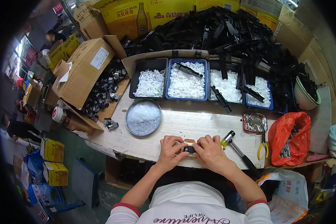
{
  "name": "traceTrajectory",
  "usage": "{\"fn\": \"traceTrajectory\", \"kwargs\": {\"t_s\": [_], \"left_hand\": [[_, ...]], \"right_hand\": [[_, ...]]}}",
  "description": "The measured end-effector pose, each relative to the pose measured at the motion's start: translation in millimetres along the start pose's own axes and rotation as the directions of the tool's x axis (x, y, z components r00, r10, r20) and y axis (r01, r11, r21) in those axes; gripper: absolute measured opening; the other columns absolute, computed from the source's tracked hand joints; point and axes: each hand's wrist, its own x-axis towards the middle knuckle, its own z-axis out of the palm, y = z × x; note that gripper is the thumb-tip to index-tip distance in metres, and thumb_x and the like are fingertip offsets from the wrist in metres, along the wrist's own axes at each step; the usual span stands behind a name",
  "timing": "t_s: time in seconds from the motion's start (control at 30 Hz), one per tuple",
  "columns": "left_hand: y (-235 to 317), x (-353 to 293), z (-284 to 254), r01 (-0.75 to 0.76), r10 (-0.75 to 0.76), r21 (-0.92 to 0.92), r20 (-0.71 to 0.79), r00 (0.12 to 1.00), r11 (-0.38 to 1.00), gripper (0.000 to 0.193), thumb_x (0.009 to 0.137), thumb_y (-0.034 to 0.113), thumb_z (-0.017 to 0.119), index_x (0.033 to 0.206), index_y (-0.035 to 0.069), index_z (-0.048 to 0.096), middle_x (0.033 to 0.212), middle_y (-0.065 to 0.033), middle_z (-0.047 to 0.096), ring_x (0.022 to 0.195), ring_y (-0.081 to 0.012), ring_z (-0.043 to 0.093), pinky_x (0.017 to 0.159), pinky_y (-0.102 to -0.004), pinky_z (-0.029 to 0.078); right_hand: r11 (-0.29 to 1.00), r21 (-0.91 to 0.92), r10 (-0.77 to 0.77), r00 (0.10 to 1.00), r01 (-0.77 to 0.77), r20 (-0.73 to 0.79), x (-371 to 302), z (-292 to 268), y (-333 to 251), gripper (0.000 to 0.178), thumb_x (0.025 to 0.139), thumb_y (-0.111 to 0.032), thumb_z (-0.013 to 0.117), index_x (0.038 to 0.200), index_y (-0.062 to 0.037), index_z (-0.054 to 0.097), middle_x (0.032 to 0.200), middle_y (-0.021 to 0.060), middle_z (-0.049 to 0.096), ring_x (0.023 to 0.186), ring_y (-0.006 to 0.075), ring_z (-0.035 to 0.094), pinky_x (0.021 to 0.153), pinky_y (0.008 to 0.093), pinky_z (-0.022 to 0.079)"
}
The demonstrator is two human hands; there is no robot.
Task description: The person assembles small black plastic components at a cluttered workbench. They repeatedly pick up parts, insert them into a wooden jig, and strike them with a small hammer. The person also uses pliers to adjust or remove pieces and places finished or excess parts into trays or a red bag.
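While a small dark piece (189,149) is gripped between the fingertips of the left hand (170,151) and the right hand (212,153), near the front edge of the tabletop (183,115), handling of it is judged to be under way; completion cannot be confirmed. Beyond it, black parts (242,33) are heaped and loose white pieces (150,84) are stocked; whether the heap is finished or waiting cannot be told. The piece's long axis appears to be laid left to right; its ends are partly hidden by fingers.
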Motion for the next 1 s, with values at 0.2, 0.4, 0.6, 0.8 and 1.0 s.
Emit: {"fn": "traceTrajectory", "kwargs": {"t_s": [0.2, 0.4, 0.6, 0.8, 1.0], "left_hand": [[0, 3, 0, -0.002, 0.001, 0.031, 0.045, 0.999, 1.000, 0.029, 0.066, 0.020, 0.072, 0.092, 0.010, 0.063, 0.096, -0.0013, 0.054, 0.090, -0.0191, 0.045, 0.079, -0.0351, 0.028], [6, 11, -10, -0.051, 0.035, 0.101, 0.155, 0.987, 0.994, 0.034, 0.067, 0.020, 0.071, 0.099, 0.013, 0.062, 0.097, -0.0023, 0.053, 0.092, -0.0201, 0.044, 0.080, -0.0353, 0.028], [23, 19, -5, -0.274, 0.222, 0.151, 0.290, 0.931, 0.950, 0.043, 0.068, 0.009, 0.067, 0.109, 0.018, 0.059, 0.104, -0.0058, 0.051, 0.095, -0.0231, 0.044, 0.081, -0.0373, 0.028], [18, 18, 4, -0.469, 0.331, 0.301, 0.412, 0.849, 0.830, 0.049, 0.067, 0.003, 0.061, 0.112, 0.021, 0.056, 0.101, -0.0099, 0.049, 0.095, -0.0238, 0.044, 0.081, -0.0408, 0.028], [25, 26, -3, -0.512, 0.300, 0.329, 0.520, 0.800, 0.794, 0.054, 0.067, 0.001, 0.059, 0.117, 0.023, 0.054, 0.095, -0.0095, 0.047, 0.091, -0.0239, 0.043, 0.077, -0.0393, 0.028]], "right_hand": [[0.999, 0.017, 0.028, 1.000, -0.028, -0.001, -3, 6, 2, 0.027, 0.074, -0.017, 0.063, 0.098, -0.0050, 0.056, 0.089, 0.0070, 0.050, 0.087, 0.0227, 0.046, 0.073, 0.0388, 0.030], [0.983, 0.163, 0.103, 0.987, -0.082, -0.123, -10, -2, 5, 0.030, 0.075, -0.015, 0.063, 0.102, -0.0048, 0.056, 0.091, 0.0073, 0.051, 0.086, 0.0223, 0.047, 0.073, 0.0383, 0.031], [0.936, 0.160, 0.351, 0.865, -0.313, -0.360, -53, -21, 44, 0.031, 0.073, -0.013, 0.064, 0.103, -0.0048, 0.057, 0.092, 0.0090, 0.053, 0.084, 0.0251, 0.049, 0.071, 0.0362, 0.032], [0.848, -0.041, 0.506, 0.830, -0.528, -0.235, -86, -24, 41, 0.031, 0.073, -0.008, 0.062, 0.103, -0.0031, 0.055, 0.088, 0.0105, 0.052, 0.083, 0.0268, 0.049, 0.073, 0.0367, 0.034], [0.877, 0.058, 0.475, 0.842, -0.477, -0.258, -97, -1, 52, 0.026, 0.074, -0.006, 0.061, 0.099, -0.0026, 0.055, 0.085, 0.0133, 0.052, 0.079, 0.0295, 0.052, 0.066, 0.0399, 0.041]]}}
